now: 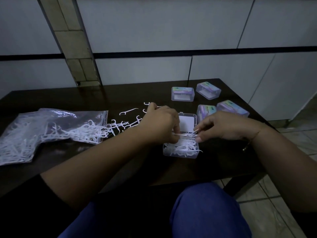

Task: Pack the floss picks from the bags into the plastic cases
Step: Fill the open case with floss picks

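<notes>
An open clear plastic case (180, 154) sits near the table's middle, heaped with white floss picks (184, 146), its lid (187, 121) tipped back. My left hand (159, 122) reaches over the case, fingers curled down onto the picks. From the right, my right hand (223, 126) pinches picks at the case's right edge. A clear zip bag (42, 133) full of picks lies at the left, its mouth facing right. Loose picks (123, 124) spill from it across the table.
Several closed clear cases with purple labels (182, 93) (208, 90) (232, 108) (205, 111) stand at the back right of the dark table (120, 160). A tiled wall rises behind; tiled floor shows at the right. My blue-clad knees are below the table's front edge.
</notes>
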